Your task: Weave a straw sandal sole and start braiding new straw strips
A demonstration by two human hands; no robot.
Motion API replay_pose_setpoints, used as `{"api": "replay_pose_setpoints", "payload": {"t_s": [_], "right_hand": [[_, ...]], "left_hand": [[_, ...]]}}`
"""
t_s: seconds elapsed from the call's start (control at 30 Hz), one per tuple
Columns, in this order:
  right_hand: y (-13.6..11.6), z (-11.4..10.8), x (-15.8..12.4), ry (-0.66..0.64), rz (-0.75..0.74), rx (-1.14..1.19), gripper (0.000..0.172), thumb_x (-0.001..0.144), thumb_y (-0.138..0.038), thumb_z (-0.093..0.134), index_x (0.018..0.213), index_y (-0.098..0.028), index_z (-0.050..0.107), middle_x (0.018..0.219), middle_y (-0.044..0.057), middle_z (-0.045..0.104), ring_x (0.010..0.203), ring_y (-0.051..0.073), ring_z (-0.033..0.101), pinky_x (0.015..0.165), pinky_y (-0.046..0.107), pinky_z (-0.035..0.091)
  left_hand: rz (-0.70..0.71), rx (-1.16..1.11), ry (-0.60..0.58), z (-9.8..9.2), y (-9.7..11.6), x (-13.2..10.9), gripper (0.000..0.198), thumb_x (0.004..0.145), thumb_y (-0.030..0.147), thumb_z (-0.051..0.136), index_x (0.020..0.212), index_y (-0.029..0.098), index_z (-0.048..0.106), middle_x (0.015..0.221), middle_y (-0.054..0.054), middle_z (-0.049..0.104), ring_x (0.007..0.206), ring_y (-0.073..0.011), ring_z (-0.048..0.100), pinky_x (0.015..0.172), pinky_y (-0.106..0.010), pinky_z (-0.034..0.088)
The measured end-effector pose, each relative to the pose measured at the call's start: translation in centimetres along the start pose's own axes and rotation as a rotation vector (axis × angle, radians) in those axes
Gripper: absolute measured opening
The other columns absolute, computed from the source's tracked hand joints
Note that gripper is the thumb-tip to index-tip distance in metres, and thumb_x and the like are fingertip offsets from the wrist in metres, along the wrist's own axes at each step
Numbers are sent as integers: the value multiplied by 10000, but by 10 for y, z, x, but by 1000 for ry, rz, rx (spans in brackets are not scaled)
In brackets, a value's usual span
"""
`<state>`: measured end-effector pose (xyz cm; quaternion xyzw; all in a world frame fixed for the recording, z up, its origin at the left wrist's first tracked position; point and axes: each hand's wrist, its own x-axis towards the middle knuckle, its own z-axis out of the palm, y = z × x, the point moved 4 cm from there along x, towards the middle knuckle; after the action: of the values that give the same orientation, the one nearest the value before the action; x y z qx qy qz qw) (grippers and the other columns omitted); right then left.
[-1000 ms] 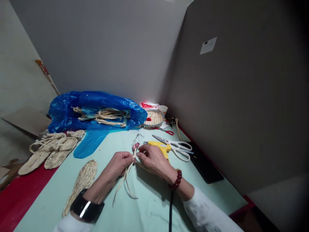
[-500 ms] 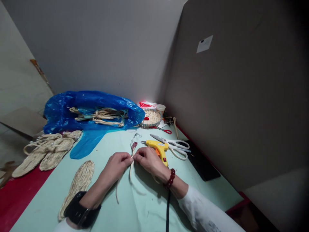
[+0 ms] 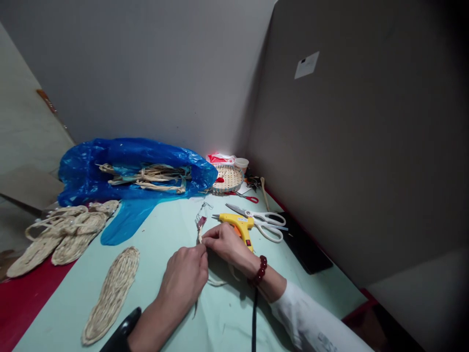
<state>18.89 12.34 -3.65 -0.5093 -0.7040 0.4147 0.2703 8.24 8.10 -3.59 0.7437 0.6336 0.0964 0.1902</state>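
A pale braided strand (image 3: 200, 235) runs down from a small dark red clip (image 3: 202, 221) on the pale green tabletop. Just below the clip, the fingertips of my right hand (image 3: 225, 242) pinch the strand. My left hand (image 3: 187, 274) is closed at the strand's lower part, its knuckles up and its fingertips hidden. Loose strand ends (image 3: 217, 282) trail out beneath my hands. Beside my right hand lies a yellow glue gun (image 3: 240, 222), partly covered by the hand.
White-handled scissors (image 3: 269, 217) and a black flat object (image 3: 311, 252) lie right. A blue bag (image 3: 128, 146) of straw, a round woven tray (image 3: 229, 178) and a cup (image 3: 241, 164) stand behind. Left are a woven sole (image 3: 112, 293) and woven sandals (image 3: 73, 234).
My left hand has turned over and moved down and toward me, its pinch now hidden. The loose ends have shifted. My right hand stays near the clip; the view has shifted slightly.
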Motion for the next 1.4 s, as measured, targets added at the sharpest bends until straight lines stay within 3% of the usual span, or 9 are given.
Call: {"api": "replay_pose_setpoints", "payload": {"t_s": [0.17, 0.27, 0.33, 0.43, 0.53, 0.77, 1.07, 1.27, 1.4], "right_hand": [[1, 0, 1, -9, 59, 98, 159, 836, -145, 653, 677, -136, 650, 592, -57, 580, 565, 112, 538, 572, 234, 407], [3, 2, 1, -4, 77, 142, 147, 799, -132, 633, 673, -125, 706, 532, -49, 550, 515, 100, 468, 516, 219, 339], [4, 3, 0, -15, 76, 167, 192, 800, -153, 604, 673, -114, 742, 507, -39, 535, 492, 90, 409, 485, 216, 292], [5, 5, -2, -33, 71, 178, 233, 806, -164, 566, 710, -115, 773, 496, -31, 536, 470, 84, 351, 461, 212, 253], [4, 5, -2, -40, 58, 140, 248, 818, -161, 545, 766, -114, 782, 532, -19, 587, 474, 86, 369, 466, 203, 267], [-7, 1, -6, -27, -42, -152, 247, 835, -130, 547, 742, -149, 775, 595, 1, 662, 550, 106, 497, 521, 203, 317], [-23, 0, -25, 128, -103, -698, 182, 811, -128, 532, 700, -144, 675, 655, 104, 694, 572, 189, 590, 530, 315, 191], [-30, 9, -31, 95, -214, -847, 155, 871, -155, 475, 828, -164, 624, 776, 72, 694, 623, 179, 603, 533, 327, 204], [-33, 22, -38, 14, -324, -901, 165, 786, -156, 553, 943, -136, 601, 854, 89, 676, 677, 214, 610, 523, 331, 233]], "left_hand": [[12, -39, 19, -6, 1, -2, 179, 905, 183, 522, 798, 167, 665, 713, -36, 650, 730, -212, 618, 739, -394, 444], [-18, -174, 45, -18, -13, 7, 265, 903, 305, 561, 680, 179, 630, 687, -7, 631, 719, -193, 601, 721, -372, 453], [-85, -290, 63, -24, -27, 15, 269, 922, 375, 545, 780, 168, 640, 793, -7, 651, 744, -173, 613, 712, -358, 491], [-172, -469, -68, -15, -39, 24, 265, 925, 396, 557, 1016, 158, 632, 909, -27, 671, 705, -148, 637, 633, -325, 540], [-218, -593, -222, 0, -40, 28, 281, 923, 378, 570, 1091, 158, 621, 977, -47, 678, 745, -157, 657, 645, -337, 563], [-230, -604, -270, 8, -40, 31, 291, 917, 356, 586, 1134, 164, 612, 1066, -67, 671, 838, -183, 667, 708, -375, 572], [-154, -369, 1, -3, -28, 21, 276, 912, 351, 589, 1117, 170, 630, 1138, -82, 663, 986, -229, 646, 847, -459, 532], [-196, -464, -20, 1, -33, 25, 301, 910, 352, 593, 1151, 173, 616, 1161, -82, 653, 983, -230, 647, 837, -454, 540], [-277, -629, -97, 12, -39, 23, 313, 911, 355, 593, 1163, 170, 606, 1129, -77, 659, 914, -212, 663, 769, -415, 565]]}}
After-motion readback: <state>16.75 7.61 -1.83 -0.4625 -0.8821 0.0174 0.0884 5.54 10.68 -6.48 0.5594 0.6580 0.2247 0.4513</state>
